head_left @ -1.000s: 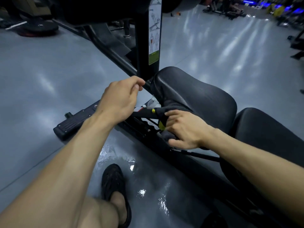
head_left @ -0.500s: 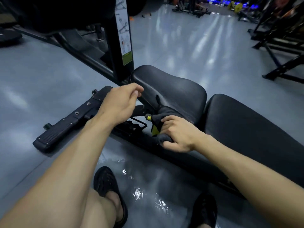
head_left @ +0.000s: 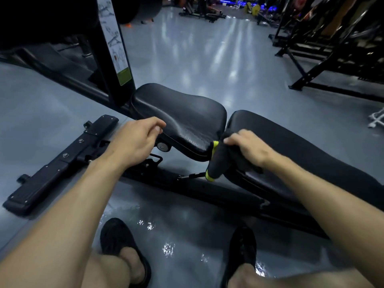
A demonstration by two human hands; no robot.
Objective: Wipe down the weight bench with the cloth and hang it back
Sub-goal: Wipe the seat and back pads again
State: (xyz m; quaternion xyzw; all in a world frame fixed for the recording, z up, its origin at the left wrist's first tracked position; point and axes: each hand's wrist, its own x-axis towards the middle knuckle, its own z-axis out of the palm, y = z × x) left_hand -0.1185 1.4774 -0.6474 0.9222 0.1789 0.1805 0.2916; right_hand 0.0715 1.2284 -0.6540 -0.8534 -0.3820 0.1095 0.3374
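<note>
The weight bench has a black seat pad (head_left: pixel 182 119) and a longer black back pad (head_left: pixel 301 154) to its right. My right hand (head_left: pixel 247 148) presses a dark cloth with yellow-green trim (head_left: pixel 218 163) onto the near end of the back pad, at the gap between the two pads; part of the cloth hangs over the pad's edge. My left hand (head_left: pixel 135 140) hovers loosely curled by the near edge of the seat pad, holding nothing that I can see.
A black upright post with an instruction sticker (head_left: pixel 116 48) rises behind the seat. The bench's black foot bar (head_left: pixel 60 163) lies on the grey floor at left. Dark racks (head_left: pixel 332 48) stand at the right. My two sandalled feet (head_left: pixel 124 250) are on a wet patch below.
My right hand has slid the cloth from the seat pad's near side rightward onto the end of the back pad. My view has swung right; the left hand stays by the seat.
</note>
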